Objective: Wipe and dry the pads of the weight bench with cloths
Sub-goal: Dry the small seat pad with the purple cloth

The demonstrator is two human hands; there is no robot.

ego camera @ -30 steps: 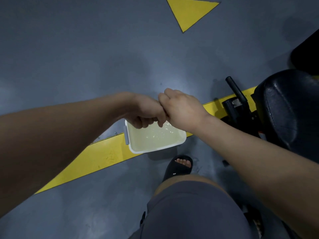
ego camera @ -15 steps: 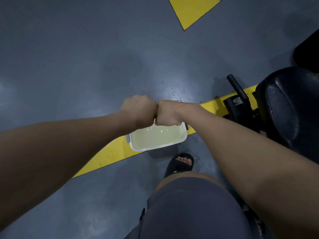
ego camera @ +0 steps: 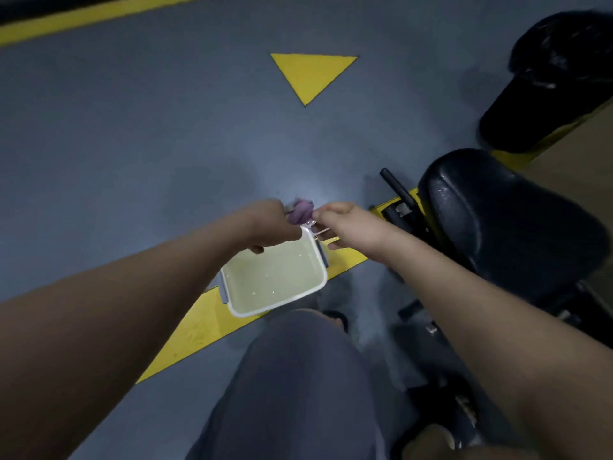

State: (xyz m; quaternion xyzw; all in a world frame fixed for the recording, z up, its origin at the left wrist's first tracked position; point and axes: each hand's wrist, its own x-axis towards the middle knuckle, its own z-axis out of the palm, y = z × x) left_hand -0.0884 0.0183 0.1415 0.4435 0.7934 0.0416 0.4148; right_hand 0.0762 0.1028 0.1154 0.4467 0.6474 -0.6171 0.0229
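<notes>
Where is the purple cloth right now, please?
In the head view, centre frame: the purple cloth is bunched between the left hand and right hand, just above the far rim of the white tub.

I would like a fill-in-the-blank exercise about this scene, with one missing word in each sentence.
1. The left hand and the right hand hold a bunched cloth of ____ colour.
2. The white tub of pale liquid stands on a floor stripe painted ____.
3. The black bench pad lies to the ____ of the tub.
4. The yellow floor marking beyond the hands is a ____.
Missing words: purple; yellow; right; triangle.
</notes>
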